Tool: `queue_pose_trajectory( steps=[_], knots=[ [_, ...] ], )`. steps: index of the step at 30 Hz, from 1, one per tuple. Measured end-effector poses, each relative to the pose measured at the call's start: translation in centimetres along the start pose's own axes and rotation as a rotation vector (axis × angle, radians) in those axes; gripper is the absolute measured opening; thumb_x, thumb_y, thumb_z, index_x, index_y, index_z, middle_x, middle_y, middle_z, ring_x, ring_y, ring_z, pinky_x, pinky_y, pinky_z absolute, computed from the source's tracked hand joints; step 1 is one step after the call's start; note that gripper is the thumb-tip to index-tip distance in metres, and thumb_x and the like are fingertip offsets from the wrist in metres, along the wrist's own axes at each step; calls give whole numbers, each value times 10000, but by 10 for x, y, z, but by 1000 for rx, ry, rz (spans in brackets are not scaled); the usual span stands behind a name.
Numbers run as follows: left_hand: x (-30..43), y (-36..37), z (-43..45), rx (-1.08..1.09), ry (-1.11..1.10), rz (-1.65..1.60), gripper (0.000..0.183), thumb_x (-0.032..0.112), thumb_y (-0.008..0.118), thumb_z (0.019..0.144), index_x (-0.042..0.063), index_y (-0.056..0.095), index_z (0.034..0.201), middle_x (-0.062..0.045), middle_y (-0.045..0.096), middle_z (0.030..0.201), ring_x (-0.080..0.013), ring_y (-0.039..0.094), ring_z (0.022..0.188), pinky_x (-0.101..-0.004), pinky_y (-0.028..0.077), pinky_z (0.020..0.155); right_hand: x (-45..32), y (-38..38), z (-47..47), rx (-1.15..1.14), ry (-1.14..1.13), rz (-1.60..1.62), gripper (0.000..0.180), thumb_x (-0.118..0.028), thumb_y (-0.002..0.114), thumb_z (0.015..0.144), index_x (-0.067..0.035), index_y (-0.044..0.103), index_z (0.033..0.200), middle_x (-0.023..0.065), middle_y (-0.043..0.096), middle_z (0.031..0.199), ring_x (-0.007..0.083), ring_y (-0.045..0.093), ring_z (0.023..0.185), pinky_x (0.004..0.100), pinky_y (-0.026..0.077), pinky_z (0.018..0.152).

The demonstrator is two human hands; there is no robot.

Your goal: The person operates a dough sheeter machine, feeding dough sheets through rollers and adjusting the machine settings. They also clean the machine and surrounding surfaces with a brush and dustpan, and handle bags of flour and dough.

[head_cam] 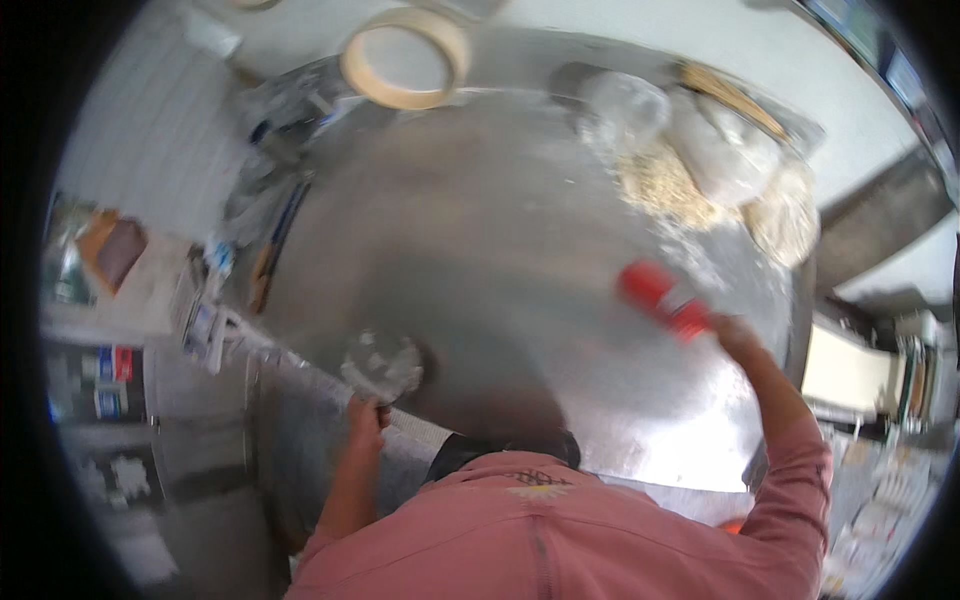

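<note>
My left hand [367, 417] grips a round, shallow vessel [382, 366] by its near edge or a short handle. White, powdery or lumpy matter shows in the vessel, which is over the near left edge of a metal-topped table [480, 217]. Out to the right, my right hand [735, 337] is closed on a red object [651, 291] with a pale band. Motion blur hides exactly what the red object is. It is over the right part of the tabletop, and I cannot tell whether it touches the surface.
Clear plastic bags [720, 150], a heap of pale yellow flakes [667, 187], scattered white powder [694, 251] and a straw brush [731, 97] occupy the far right. A wooden ring [405, 99] lies at the back. A long tool with a wooden handle [260, 281] lies along the left edge.
</note>
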State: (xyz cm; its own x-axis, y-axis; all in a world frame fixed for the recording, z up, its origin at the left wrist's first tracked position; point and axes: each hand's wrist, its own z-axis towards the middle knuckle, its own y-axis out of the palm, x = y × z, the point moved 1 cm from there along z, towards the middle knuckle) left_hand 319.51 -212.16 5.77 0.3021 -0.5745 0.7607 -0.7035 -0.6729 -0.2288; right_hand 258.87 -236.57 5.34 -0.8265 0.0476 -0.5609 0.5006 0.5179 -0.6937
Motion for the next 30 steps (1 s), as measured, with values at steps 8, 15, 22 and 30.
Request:
queue_pose_trajectory(
  steps=[8, 15, 22, 30],
  knots=[
    [0, 23, -14, -119, 129, 140, 232, 122, 560, 781, -7, 472, 953, -105, 550, 672, -163, 511, 436, -300, 388, 376, 97, 54, -126, 745, 299, 630, 434, -317, 526, 894, 31, 495, 1150, 133, 526, 851, 227, 522, 648, 368, 436, 522],
    [5, 52, 15, -323, 203, 250, 273, 171, 575, 772, -25, 488, 941, -107, 572, 693, -182, 573, 519, -317, 458, 435, 4, 153, -101, 874, 616, 880, 200, -155, 509, 864, -78, 467, 1043, 24, 460, 667, 144, 464, 510, 300, 395, 415],
    [43, 32, 46, -417, 271, 159, 326, 160, 546, 804, -42, 466, 1047, -109, 560, 774, -161, 563, 561, -297, 473, 468, -170, 186, -20, -133, -132, 202, 158, -179, 522, 867, -34, 505, 926, 79, 526, 592, 184, 524, 462, 336, 428, 417],
    [18, -8, 70, -249, 306, 190, 235, 90, 519, 788, 7, 421, 985, -108, 551, 762, -184, 558, 552, -326, 472, 456, -223, 159, 151, 413, -335, -788, 371, -204, 522, 886, -117, 519, 1247, 182, 527, 1204, 316, 484, 1137, 415, 403, 958]
  ],
)
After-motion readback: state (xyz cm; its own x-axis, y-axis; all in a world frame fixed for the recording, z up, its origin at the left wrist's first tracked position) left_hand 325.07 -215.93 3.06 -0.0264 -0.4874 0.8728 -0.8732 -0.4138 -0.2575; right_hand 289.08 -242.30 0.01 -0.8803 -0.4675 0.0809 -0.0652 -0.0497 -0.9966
